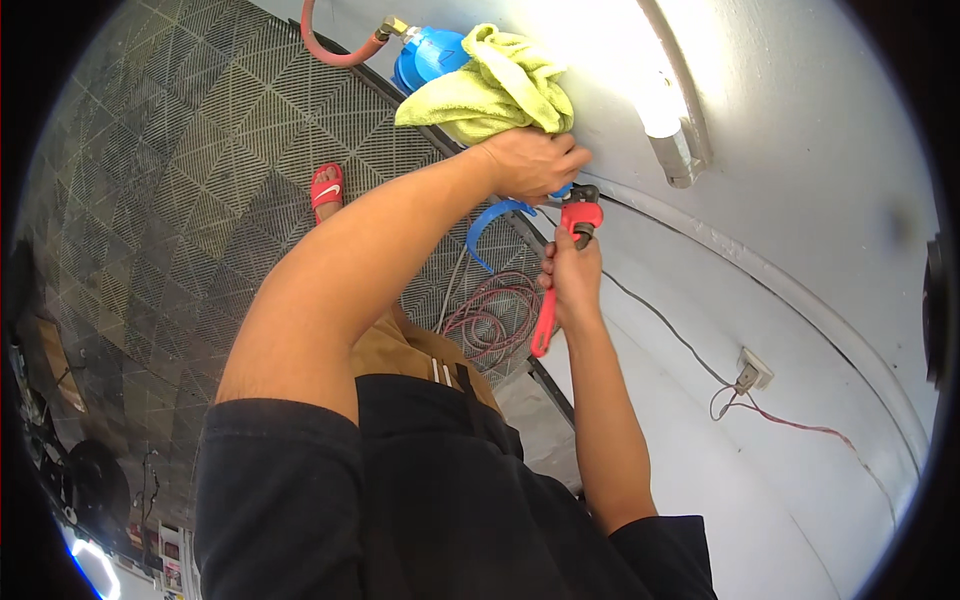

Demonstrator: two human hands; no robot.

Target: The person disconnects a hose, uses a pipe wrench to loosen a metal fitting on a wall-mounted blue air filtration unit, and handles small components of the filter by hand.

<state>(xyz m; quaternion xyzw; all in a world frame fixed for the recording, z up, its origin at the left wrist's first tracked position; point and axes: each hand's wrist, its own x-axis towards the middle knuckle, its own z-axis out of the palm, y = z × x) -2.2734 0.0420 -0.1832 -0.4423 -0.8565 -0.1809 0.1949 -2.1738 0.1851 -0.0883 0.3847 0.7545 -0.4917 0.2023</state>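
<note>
My right hand (pixel 574 270) is wrapped round the red handle of a pipe wrench (pixel 545 325). The wrench's dark jaws are up against a small blue part just below my left hand (pixel 532 163). My left hand is closed, its fingers curled; what lies inside them is hidden. Touching it from above is a crumpled yellow-green cloth (pixel 490 90), draped over a blue rounded fixture (pixel 435 55). A brass fitting (pixel 396 27) joins that fixture to a reddish hose (pixel 330 55). A curved blue tube (pixel 480 232) hangs beside the wrench head.
A lit lamp tube (pixel 660 110) is mounted on the white wall (pixel 680 400). Lower down, cords run to a wall outlet (pixel 755 370). A coiled red hose (pixel 490 320) lies on the patterned grey floor (pixel 200 180), near a foot in a red slide sandal (pixel 326 190).
</note>
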